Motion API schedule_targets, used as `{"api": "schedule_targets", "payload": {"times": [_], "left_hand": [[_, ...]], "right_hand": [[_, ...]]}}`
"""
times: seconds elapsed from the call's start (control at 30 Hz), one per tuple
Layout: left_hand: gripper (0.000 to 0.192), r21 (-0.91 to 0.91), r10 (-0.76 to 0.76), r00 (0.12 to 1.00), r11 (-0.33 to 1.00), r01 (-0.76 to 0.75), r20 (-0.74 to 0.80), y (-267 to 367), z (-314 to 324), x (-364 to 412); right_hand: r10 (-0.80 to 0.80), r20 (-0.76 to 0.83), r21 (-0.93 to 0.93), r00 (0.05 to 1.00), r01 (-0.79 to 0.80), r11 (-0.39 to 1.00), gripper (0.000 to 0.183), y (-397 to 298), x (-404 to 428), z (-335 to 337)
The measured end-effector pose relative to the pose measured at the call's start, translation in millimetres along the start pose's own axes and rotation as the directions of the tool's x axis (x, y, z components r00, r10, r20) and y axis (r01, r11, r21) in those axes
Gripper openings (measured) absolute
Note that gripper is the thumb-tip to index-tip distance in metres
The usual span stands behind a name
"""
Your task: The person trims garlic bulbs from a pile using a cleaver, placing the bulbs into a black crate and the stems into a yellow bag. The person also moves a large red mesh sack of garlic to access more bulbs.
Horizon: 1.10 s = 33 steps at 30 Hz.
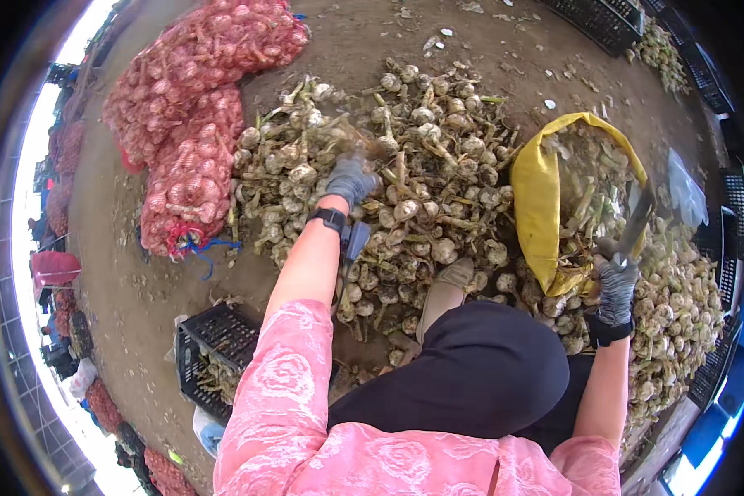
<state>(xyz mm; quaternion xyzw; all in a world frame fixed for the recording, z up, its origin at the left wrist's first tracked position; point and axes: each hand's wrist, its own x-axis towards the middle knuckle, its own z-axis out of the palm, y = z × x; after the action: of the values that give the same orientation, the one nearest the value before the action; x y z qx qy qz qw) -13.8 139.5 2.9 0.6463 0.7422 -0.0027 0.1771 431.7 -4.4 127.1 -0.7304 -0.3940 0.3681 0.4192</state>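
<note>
My left hand (351,181), in a grey knit glove, reaches into a large heap of garlic bulbs (443,251) with stalks. A brownish blur lies just past its fingers, and whether they hold a bulb is unclear. My right hand (617,282), also gloved, is closed on the handles of dark metal shears (637,217), partly blurred. It is beside the rim of a yellow sack (536,204) that stands open with trimmed stalks and scraps inside. Cleaner garlic bulbs (669,316) are piled to the right of that hand.
Red mesh sacks full of garlic (189,142) lie on the dirt floor at the left. A black plastic crate (214,353) with garlic scraps stands near my left elbow. More black crates (601,25) line the top right and right edge. A clear plastic bag (686,189) lies beyond the yellow sack.
</note>
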Motion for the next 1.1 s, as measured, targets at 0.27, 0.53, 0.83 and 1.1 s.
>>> {"api": "schedule_targets", "payload": {"times": [0.27, 0.53, 0.83, 1.1], "left_hand": [[0.057, 0.333, -0.16, 0.857, 0.943, -0.015, 0.49, 2, -9, 7], [0.043, -0.241, 0.369, 0.906, 0.917, -0.318, 0.208, 37, -5, -58], [0.031, -0.194, 0.833, 0.55, 0.549, -0.813, 0.054, 257, -47, -99], [0.021, -0.231, 0.817, 0.415, 0.348, -0.909, -0.401, 307, -36, -101]], "right_hand": [[-0.094, 0.11, 0.112, 0.99, 0.082, 0.99, 0.023, -14, -4, 15], [-0.008, 0.475, 0.508, 0.88, -0.266, 0.819, 0.032, 9, -9, 28], [-0.234, 0.265, -0.399, 0.935, 0.328, 0.856, 0.028, -47, -18, 10], [0.118, 0.233, -0.562, 0.965, 0.035, 0.826, 0.027, 53, 15, -61]]}}
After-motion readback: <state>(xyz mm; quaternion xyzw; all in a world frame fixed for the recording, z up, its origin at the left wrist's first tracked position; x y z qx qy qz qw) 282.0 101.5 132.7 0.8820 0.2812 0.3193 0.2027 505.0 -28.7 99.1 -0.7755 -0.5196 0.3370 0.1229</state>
